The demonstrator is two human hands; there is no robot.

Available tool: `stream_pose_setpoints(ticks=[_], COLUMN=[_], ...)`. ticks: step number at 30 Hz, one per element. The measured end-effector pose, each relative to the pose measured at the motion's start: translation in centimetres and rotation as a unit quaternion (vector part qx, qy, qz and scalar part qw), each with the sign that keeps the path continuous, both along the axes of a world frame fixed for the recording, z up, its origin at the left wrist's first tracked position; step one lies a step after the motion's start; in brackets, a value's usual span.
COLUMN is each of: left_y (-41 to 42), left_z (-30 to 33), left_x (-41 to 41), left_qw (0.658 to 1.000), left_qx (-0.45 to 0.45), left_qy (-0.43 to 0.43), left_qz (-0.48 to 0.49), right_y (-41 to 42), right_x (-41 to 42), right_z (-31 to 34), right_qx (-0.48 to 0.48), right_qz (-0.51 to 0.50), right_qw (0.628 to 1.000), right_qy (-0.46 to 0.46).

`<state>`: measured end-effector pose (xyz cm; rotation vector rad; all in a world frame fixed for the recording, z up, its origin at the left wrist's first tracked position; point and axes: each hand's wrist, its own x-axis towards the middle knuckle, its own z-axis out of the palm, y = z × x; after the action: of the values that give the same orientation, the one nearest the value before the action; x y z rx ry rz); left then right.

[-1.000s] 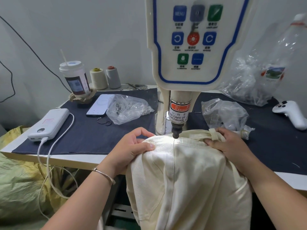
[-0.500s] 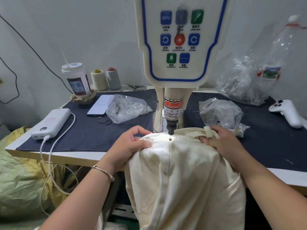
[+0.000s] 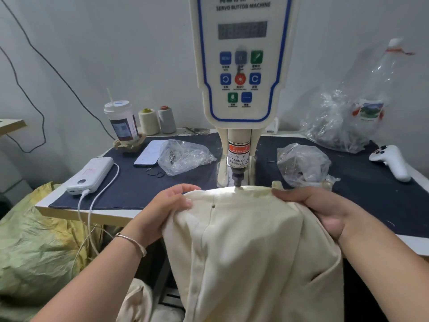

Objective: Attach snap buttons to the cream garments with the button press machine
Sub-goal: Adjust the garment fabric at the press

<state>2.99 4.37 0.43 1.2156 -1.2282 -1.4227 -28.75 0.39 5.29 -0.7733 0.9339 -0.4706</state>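
Your left hand (image 3: 162,210) and right hand (image 3: 322,208) both grip the cream garment (image 3: 243,252); its top edge sits under the press head (image 3: 237,177).

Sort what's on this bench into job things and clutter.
Job: button machine, cream garment, snap, bags of snaps, left hand, right hand.
Clutter: power bank, phone, cup, thread cones, controller.

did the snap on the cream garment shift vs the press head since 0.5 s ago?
Yes. The snap button was directly under the press head; it now sits nearer the person and left of it, and the cream garment edge lies under the head.
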Motion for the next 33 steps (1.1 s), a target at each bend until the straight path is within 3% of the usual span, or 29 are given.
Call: stream_pose_setpoints(ticks=[5,7,8,12,18,24,28,33], left_y=[3.2,3.8,4.1,5.0,6.2,6.6,6.0,5.3], left_z=[1.7,2.9,3.7,7.3,10.0,9.4,9.2,9.4], left_x=[1.3,1.5,1.3,-1.3,-6.5,-6.3,-5.7,-4.7], left_qw=[0.992,0.989,0.986,0.954,0.941,0.956,0.954,0.958], left_qx=[0.065,0.135,0.136,0.029,-0.034,-0.011,0.003,0.051], left_qy=[-0.036,-0.010,-0.018,-0.155,-0.229,-0.134,-0.099,0.007], left_qz=[-0.102,-0.065,-0.090,-0.254,-0.246,-0.259,-0.282,-0.281], right_y=[3.6,4.8,5.3,6.8,7.7,7.3,6.8,6.3], right_x=[0.4,0.6,0.7,1.8,2.9,1.8,2.5,3.4], right_z=[-0.3,0.0,0.2,1.3,3.5,4.1,4.8,5.3], right_qx=[0.003,-0.025,-0.041,-0.114,-0.169,-0.166,-0.311,-0.369], right_qz=[0.051,0.079,0.093,0.141,0.155,0.104,0.091,0.085], right_qw=[0.998,0.995,0.993,0.983,0.972,0.978,0.945,0.924], right_qy=[-0.031,-0.050,-0.055,-0.019,-0.047,-0.069,0.040,0.049])
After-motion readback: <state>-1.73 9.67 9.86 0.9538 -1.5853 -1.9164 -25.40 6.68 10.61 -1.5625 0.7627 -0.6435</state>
